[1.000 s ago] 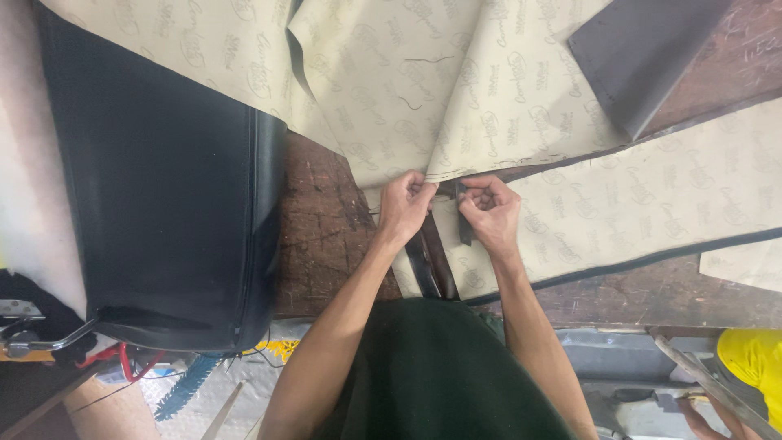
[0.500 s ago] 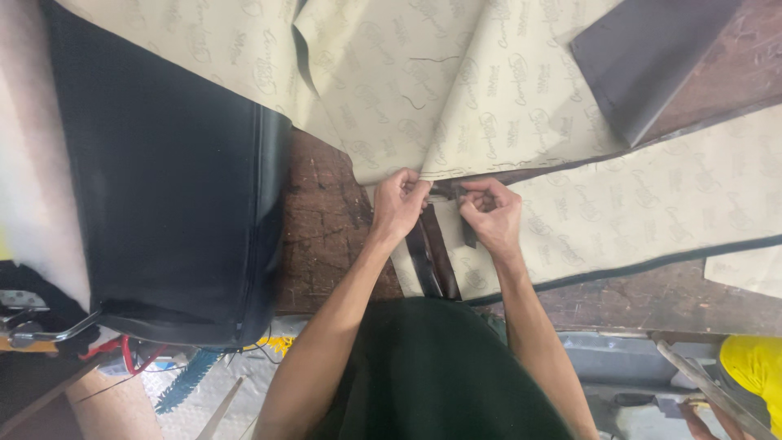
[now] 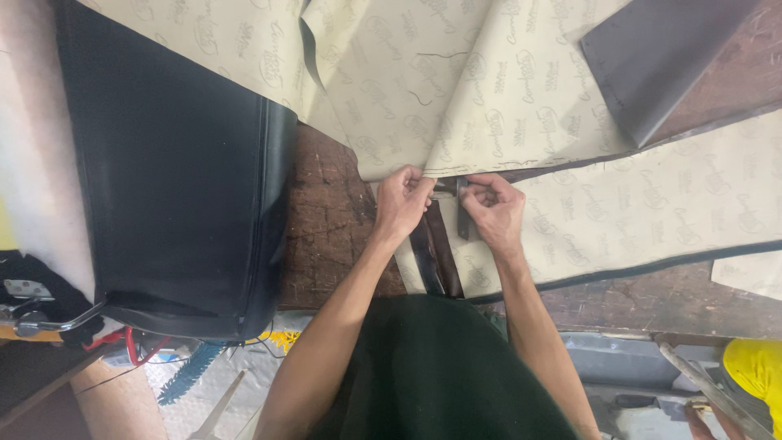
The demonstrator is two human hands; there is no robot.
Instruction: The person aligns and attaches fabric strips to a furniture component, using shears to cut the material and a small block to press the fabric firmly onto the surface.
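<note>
Large cream sheets with a faint printed pattern (image 3: 505, 90) lie face down over a worn brown wooden table (image 3: 326, 212). My left hand (image 3: 401, 200) pinches the lower edge of the upper sheet near the table's middle. My right hand (image 3: 494, 209) grips a small dark strip (image 3: 462, 213) at the same edge, fingers closed on it. A dark brown band (image 3: 436, 253) runs from between my hands toward me. The lower cream sheet (image 3: 652, 220) has a dark edge.
A big black padded cushion (image 3: 179, 171) lies at the left of the table. A dark grey panel (image 3: 660, 57) rests at the top right. Tools and red wires (image 3: 122, 342) sit below left. A yellow object (image 3: 753, 367) is at the bottom right.
My hands stay together at the sheet's edge, with only small finger movements. The view has shifted slightly.
</note>
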